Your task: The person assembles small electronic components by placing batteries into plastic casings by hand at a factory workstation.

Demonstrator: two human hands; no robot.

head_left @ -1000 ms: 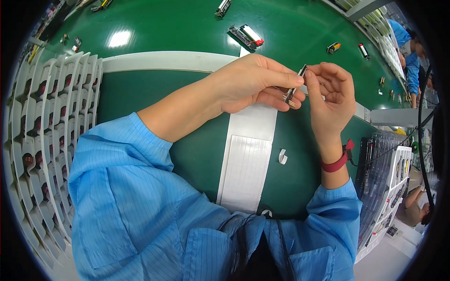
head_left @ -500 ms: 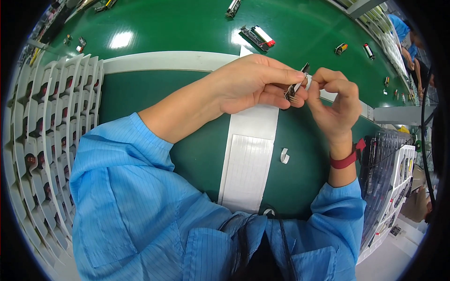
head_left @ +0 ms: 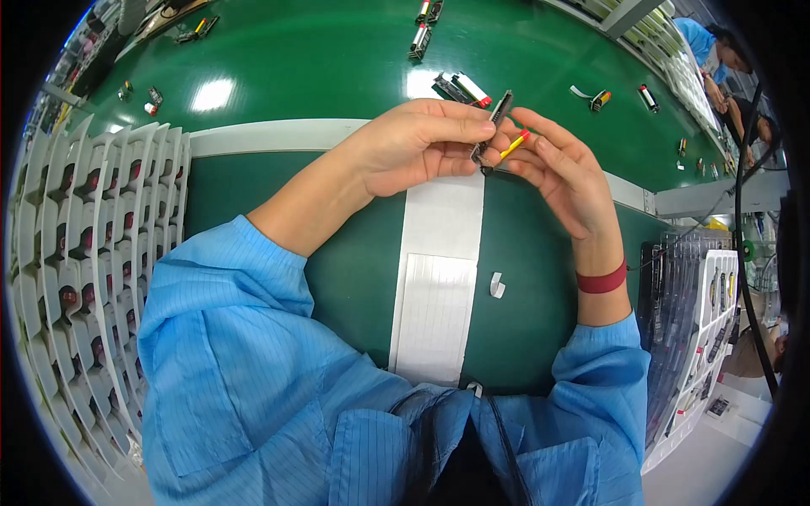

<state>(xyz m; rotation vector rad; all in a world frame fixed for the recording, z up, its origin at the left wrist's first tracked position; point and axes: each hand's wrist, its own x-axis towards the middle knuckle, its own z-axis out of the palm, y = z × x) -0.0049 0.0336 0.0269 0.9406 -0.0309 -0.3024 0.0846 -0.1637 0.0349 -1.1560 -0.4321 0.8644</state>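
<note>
Green table [head_left: 321, 59] is filling the far half of the view, curving with the lens; two hands are meeting above its near edge, over a white strip [head_left: 439, 278] running from the edge toward the person. Left hand [head_left: 413, 148] is reaching in from the left, its fingers [head_left: 472, 131] pinching closed on a slim dark metal part [head_left: 498, 114] that is standing tilted, its top leaning far and right; right hand [head_left: 561, 173] is coming in from the right, its fingers [head_left: 531, 139] narrowing around a small yellow piece with a red tip [head_left: 515, 145], which is touching the lower end of the dark part. Both forearms are wearing light blue sleeves [head_left: 253, 354]; a red band [head_left: 602, 280] is circling the right wrist. A small white clip [head_left: 497, 285] is lying on the dark green mat [head_left: 354, 278] just right of the white strip, near the person. White compartment trays [head_left: 93, 244] holding small dark pieces are standing at the left; a rack of dark trays [head_left: 683, 295] is sitting at the right. Small devices with red and black ends [head_left: 462, 87] are lying scattered on the far table; another person in blue [head_left: 704, 42] is working at the far right.
</note>
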